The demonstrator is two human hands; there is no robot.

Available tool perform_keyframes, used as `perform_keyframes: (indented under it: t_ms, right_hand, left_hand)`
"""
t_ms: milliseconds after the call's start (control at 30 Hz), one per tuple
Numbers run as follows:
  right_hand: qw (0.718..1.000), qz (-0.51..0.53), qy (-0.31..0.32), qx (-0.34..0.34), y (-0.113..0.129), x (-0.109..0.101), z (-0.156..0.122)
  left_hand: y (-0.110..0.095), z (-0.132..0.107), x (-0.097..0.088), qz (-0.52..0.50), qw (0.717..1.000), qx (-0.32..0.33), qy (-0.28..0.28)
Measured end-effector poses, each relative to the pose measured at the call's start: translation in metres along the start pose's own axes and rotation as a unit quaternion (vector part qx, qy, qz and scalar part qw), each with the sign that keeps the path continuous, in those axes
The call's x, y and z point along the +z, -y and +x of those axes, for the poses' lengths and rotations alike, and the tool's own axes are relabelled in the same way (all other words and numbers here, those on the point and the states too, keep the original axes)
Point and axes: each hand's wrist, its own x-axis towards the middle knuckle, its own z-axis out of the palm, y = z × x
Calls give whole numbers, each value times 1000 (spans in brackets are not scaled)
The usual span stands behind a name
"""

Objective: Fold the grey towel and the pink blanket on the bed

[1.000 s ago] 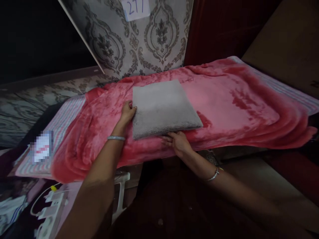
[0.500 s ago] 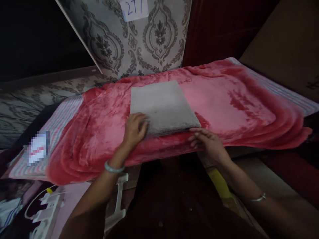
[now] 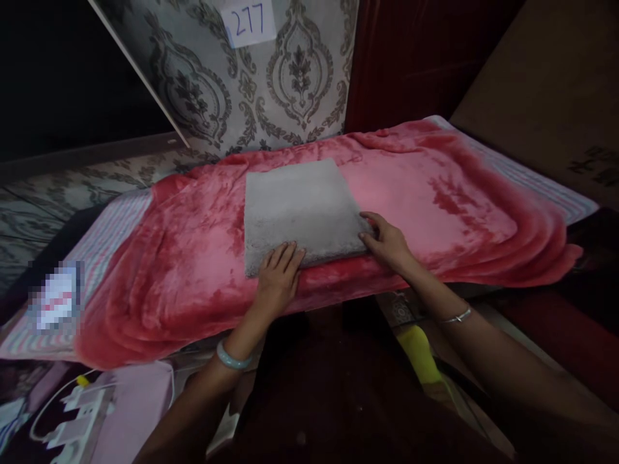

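Note:
A folded grey fluffy cloth (image 3: 300, 209) lies flat on a pink plush blanket (image 3: 435, 200) that covers a narrow table. My left hand (image 3: 279, 278) rests on the cloth's near edge with its fingers stretched flat. At the cloth's near right corner, my right hand (image 3: 387, 241) touches the edge, fingers loosely curled against it. Each wrist carries a bangle.
A striped sheet (image 3: 116, 222) shows under the blanket at both ends. Patterned wallpaper with a paper label reading 277 (image 3: 249, 22) stands behind. A white power strip with cables (image 3: 72, 412) lies lower left, a yellow object (image 3: 416, 351) below the table edge, and a cardboard box (image 3: 546, 84) at right.
My left hand moved from the cloth's left side to its near edge and flattened there. My right hand shifted right along the near edge to the right corner. The view drifted slightly.

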Motion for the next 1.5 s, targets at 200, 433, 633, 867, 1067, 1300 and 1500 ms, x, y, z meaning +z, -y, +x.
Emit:
perform_keyframes:
  t_ms: [200,433,633,867,1067,1300,1500]
  right_hand:
    - [998,-60,25,-4,-1,3,-3]
    - [972,-179,51,-140,54,4,8]
    - [942,-240,162,-171,66,34,14]
    - [937,-258,159,-172,53,42,8]
    - [939,-258,156,-165,57,44,8]
    - [935,-248,210,-143,66,33,16]
    - [918,-195,266,-220,83,41,49]
  left_hand:
    - [0,-5,1,-20,1000,-21,5]
    - [13,40,-37,3,991,-120,56]
    - [4,56,-23,51,962,-187,193]
    - [4,47,-13,53,956,-199,211]
    - [5,47,-10,56,964,-195,175]
    - [1,28,-7,26,992,-74,95]
    - [-21,7,4,32,999,7,24]
